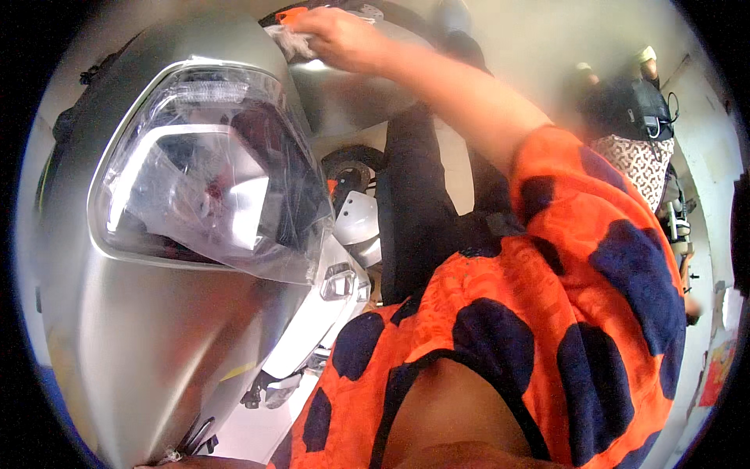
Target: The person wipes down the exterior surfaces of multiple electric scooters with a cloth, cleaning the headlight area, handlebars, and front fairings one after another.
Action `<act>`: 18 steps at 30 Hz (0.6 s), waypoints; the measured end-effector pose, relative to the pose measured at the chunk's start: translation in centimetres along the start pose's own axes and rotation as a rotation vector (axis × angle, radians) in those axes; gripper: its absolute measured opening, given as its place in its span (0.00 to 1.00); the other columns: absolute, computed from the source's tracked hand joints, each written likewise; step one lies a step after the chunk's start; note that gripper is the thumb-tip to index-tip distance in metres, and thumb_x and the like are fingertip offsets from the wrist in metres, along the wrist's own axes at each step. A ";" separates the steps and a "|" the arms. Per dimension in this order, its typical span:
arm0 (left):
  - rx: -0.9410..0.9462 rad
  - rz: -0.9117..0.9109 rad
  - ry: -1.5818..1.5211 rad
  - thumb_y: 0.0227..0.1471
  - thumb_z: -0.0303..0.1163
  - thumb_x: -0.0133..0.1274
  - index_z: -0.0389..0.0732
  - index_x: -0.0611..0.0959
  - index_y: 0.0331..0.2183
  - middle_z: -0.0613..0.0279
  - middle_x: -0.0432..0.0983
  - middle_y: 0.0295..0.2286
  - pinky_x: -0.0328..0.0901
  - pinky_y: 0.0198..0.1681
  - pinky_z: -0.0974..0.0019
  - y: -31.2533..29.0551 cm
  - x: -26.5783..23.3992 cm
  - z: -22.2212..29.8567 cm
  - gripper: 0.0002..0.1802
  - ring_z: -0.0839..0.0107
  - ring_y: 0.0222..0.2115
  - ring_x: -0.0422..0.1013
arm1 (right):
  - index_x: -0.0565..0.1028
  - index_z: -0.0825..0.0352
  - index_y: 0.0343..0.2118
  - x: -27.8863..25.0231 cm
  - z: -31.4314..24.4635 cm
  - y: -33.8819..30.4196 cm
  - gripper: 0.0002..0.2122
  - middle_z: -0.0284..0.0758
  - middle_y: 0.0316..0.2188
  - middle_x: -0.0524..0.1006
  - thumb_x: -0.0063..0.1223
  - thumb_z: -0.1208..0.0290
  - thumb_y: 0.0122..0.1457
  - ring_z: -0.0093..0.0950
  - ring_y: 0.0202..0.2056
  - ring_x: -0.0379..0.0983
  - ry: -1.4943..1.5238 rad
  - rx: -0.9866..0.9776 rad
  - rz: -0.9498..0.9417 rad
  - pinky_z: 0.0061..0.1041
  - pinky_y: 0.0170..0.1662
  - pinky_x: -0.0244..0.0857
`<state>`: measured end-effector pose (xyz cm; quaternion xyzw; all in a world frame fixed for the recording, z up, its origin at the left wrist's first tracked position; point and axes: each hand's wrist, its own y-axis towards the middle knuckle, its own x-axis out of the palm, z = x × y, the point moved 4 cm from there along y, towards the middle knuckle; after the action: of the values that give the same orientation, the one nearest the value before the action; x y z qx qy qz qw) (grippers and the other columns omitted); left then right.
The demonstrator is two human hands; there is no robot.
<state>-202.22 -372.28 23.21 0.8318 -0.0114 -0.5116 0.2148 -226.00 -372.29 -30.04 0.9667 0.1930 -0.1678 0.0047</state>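
Observation:
My right hand (336, 37) reaches far forward from the right, its fingers closed on a crumpled pale cloth (293, 43). The cloth touches the rounded grey bodywork (226, 39) of a scooter-like vehicle. A small orange item shows beside the fingers; I cannot make out what it is. On the vehicle's left part, a dark glossy panel (211, 184) lies under wrinkled clear plastic film, framed by a silver rim. Smooth silver-grey bodywork (117, 336) runs toward me. A sliver of skin at the lower left edge seems to be my left hand (191, 463); its fingers are hidden.
A wheel (349, 166) and a white part with holes (359, 219) are low beside my dark-trousered legs (422, 195). At the far right are a black bag-like item (629, 105) and a patterned cloth (637, 156) by a pale wall (715, 227).

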 end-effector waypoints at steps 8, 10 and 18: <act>-0.012 0.033 0.108 0.50 0.45 0.45 0.33 0.68 0.48 0.45 0.62 0.42 0.60 0.43 0.55 -1.2 -0.1 0.3 0.29 0.56 0.40 0.63 | 0.74 0.60 0.34 -4.8 -2.1 -11.8 0.12 0.37 0.37 0.72 0.49 0.75 0.44 0.38 0.41 0.68 -0.206 0.062 0.209 0.35 0.45 0.62; 0.028 0.024 0.127 0.51 0.44 0.44 0.32 0.68 0.47 0.44 0.63 0.42 0.60 0.43 0.55 -1.1 -0.5 0.5 0.28 0.55 0.40 0.63 | 0.74 0.57 0.37 -3.0 -5.5 -10.7 0.15 0.34 0.43 0.70 0.51 0.70 0.41 0.34 0.44 0.66 -0.241 -0.210 0.129 0.36 0.45 0.61; 0.188 -0.018 0.384 0.53 0.40 0.41 0.31 0.70 0.45 0.40 0.67 0.40 0.58 0.44 0.55 -1.0 -1.5 1.8 0.24 0.52 0.40 0.64 | 0.72 0.52 0.43 -0.1 -8.6 -7.0 0.18 0.27 0.51 0.63 0.48 0.68 0.44 0.28 0.55 0.54 -0.564 -0.362 -0.319 0.32 0.50 0.55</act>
<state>-204.68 -371.70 23.41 0.9306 -0.0105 -0.3421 0.1298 -225.95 -365.18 -21.47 0.8237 0.3590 -0.3894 0.2026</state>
